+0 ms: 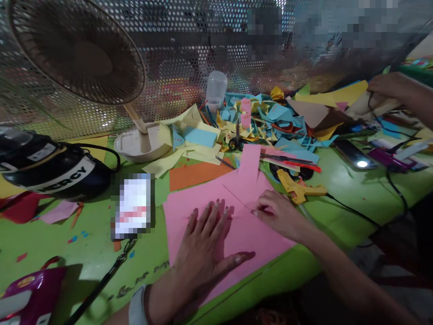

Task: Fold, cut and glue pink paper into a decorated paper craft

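Note:
A sheet of pink paper (248, 234), apparently stacked on more of the same, lies at the front edge of the green table. My left hand (198, 255) rests flat on it, fingers spread. To its right, my right hand (280, 214) touches the sheet with thumb and index finger pinched together. A thin dark line (237, 197) runs from those fingertips up and left; whether it is a cut, a thread or a thin stick, I cannot tell. Anything inside the pinch is hidden. A narrow pink strip (249, 162) overlaps the sheet's far edge.
Beyond are a yellow glue gun (301, 188), dark scissors (237, 141), a red-ended tool (294, 161) and heaped paper scraps (280, 113). A fan (144, 142), phone (133, 205) and black bag (84, 176) stand left. Another person's hand (389, 85) works at far right.

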The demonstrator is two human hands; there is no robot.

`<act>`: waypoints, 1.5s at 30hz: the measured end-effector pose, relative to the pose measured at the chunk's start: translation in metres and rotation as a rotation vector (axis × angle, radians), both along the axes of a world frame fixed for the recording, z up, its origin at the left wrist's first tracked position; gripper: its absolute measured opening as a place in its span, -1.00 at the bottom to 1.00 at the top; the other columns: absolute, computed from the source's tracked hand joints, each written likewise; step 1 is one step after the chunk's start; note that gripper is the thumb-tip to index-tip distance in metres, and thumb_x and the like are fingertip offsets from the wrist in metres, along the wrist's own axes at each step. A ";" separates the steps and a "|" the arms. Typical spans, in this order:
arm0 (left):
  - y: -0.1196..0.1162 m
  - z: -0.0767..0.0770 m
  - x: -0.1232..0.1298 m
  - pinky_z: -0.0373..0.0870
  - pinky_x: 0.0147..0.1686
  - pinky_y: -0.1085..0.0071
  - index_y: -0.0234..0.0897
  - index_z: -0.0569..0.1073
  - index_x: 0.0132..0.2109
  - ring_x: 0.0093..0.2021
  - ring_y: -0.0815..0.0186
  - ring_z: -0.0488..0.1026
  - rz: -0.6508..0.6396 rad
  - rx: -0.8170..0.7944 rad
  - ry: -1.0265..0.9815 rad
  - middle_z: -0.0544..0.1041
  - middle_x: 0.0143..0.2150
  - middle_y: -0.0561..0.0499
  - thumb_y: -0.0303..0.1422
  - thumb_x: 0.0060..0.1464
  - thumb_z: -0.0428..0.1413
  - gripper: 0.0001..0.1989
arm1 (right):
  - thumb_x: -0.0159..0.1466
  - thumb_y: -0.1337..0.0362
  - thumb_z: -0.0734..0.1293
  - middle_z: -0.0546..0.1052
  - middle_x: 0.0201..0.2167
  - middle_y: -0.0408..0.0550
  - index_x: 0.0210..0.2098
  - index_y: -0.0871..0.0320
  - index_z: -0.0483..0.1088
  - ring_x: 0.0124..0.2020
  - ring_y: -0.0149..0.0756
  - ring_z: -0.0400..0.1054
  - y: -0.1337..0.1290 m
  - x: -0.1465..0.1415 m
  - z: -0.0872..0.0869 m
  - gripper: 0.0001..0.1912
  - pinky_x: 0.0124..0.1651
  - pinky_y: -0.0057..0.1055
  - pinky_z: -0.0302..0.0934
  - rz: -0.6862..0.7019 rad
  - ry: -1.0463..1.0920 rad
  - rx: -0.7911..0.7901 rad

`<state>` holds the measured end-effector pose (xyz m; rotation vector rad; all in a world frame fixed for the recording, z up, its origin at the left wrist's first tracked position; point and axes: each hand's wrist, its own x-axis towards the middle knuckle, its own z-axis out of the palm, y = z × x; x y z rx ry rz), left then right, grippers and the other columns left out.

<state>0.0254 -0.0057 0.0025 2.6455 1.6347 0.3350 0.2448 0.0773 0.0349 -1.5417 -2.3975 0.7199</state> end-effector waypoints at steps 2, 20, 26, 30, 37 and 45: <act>0.001 -0.002 0.001 -0.23 0.27 -0.01 -0.23 0.02 0.34 0.35 -0.03 -0.05 0.000 0.005 -0.007 0.08 0.37 -0.12 0.23 0.05 -0.14 -0.13 | 0.21 0.29 0.30 0.47 -0.37 -0.11 -0.45 0.13 0.42 -0.25 -0.25 0.34 0.000 -0.002 -0.001 -0.88 -0.18 -0.28 0.04 0.003 0.005 0.025; 0.000 0.000 0.003 -0.12 0.23 -0.09 -0.18 -0.05 0.36 0.33 -0.11 -0.02 0.023 -0.008 -0.009 0.06 0.37 -0.13 0.25 0.01 -0.13 -0.09 | 0.25 0.22 0.26 0.46 -0.32 -0.14 -0.40 0.07 0.42 -0.21 -0.26 0.29 -0.007 -0.018 -0.009 -0.86 -0.09 -0.24 0.04 0.014 -0.035 0.105; 0.001 0.000 0.004 -0.10 0.21 -0.10 -0.22 0.08 0.32 0.33 -0.11 -0.01 0.029 -0.019 0.019 0.09 0.36 -0.18 0.27 0.01 -0.17 -0.10 | 0.25 0.22 0.29 0.45 -0.30 -0.15 -0.41 0.08 0.39 -0.20 -0.26 0.28 -0.007 -0.018 -0.005 -0.88 -0.08 -0.22 0.04 0.025 -0.006 0.074; 0.001 -0.001 0.004 -0.10 0.21 -0.10 -0.23 0.11 0.31 0.32 -0.12 0.01 0.030 -0.005 0.002 0.13 0.34 -0.18 0.26 0.00 -0.13 -0.11 | 0.23 0.24 0.31 0.45 -0.31 -0.15 -0.42 0.10 0.38 -0.20 -0.26 0.28 -0.007 -0.018 -0.002 -0.89 -0.08 -0.22 0.04 0.020 -0.002 0.050; 0.001 0.001 0.004 -0.10 0.21 -0.12 -0.17 0.05 0.34 0.32 -0.14 0.00 0.021 -0.021 0.016 0.11 0.35 -0.17 0.26 0.02 -0.15 -0.13 | 0.24 0.24 0.30 0.44 -0.32 -0.13 -0.42 0.11 0.37 -0.22 -0.27 0.29 -0.007 -0.017 -0.003 -0.88 -0.08 -0.22 0.05 0.038 0.016 0.059; 0.001 0.003 0.002 -0.07 0.20 -0.11 -0.19 0.12 0.31 0.32 -0.13 0.00 0.010 -0.025 0.007 0.12 0.35 -0.19 0.25 0.03 -0.17 -0.15 | 0.23 0.25 0.28 0.45 -0.29 -0.09 -0.48 0.12 0.35 -0.21 -0.23 0.32 -0.009 0.008 -0.007 -0.84 -0.09 -0.19 0.08 -0.025 -0.011 0.118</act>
